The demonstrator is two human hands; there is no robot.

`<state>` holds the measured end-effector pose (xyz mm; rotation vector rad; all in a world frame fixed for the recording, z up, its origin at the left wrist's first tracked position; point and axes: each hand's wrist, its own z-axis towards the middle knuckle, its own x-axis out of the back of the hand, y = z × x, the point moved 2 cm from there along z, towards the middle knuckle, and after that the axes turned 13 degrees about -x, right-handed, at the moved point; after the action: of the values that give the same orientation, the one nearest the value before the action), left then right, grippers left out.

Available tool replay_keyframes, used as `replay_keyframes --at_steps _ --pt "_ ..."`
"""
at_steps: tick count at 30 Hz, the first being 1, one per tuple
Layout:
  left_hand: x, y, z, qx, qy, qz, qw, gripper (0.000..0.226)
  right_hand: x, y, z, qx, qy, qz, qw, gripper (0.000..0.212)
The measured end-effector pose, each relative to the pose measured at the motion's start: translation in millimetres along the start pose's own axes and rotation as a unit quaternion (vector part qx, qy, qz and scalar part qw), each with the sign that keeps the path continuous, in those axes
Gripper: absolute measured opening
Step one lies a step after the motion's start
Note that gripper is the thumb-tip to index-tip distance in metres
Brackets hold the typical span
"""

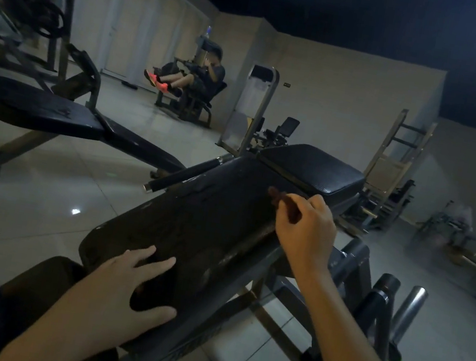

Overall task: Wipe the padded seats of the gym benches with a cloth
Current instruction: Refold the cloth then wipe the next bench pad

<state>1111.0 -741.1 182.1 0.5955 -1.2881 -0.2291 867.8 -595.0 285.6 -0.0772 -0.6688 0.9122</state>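
Dim gym, pale tiled floor [36,209], one person [197,79] seated on a far machine. Two benches show: one off beyond the left hand [131,285], and the near bench, with a long pad [207,222] and a short seat pad [311,167] past it. That left hand lies flat, fingers spread, on the long pad's near end. The right hand [306,223] pinches the one small brown cloth [282,198] against the pad's far end. Wiping looks under way; next likely calls for dragging the cloth back toward the left hand with steady pressure.

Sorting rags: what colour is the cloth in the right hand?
The cloth is reddish-brown; head view.
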Motion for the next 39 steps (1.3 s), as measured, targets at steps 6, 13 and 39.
replay_keyframes --at_steps 6,13,39 --pt "-6.0 2.8 -2.3 0.007 0.000 0.020 1.000 0.081 -9.3 -34.1 -84.5 0.138 -0.077 0.051 0.986 0.024" --pt "1.7 3.5 0.4 0.000 0.018 0.007 1.000 0.076 -6.7 -9.8 -18.3 0.116 -0.067 0.007 0.991 0.020" --pt "-2.8 1.2 -0.2 -0.004 0.035 0.016 0.999 0.074 -12.2 -22.9 -47.9 0.099 -0.059 -0.018 0.993 0.018"
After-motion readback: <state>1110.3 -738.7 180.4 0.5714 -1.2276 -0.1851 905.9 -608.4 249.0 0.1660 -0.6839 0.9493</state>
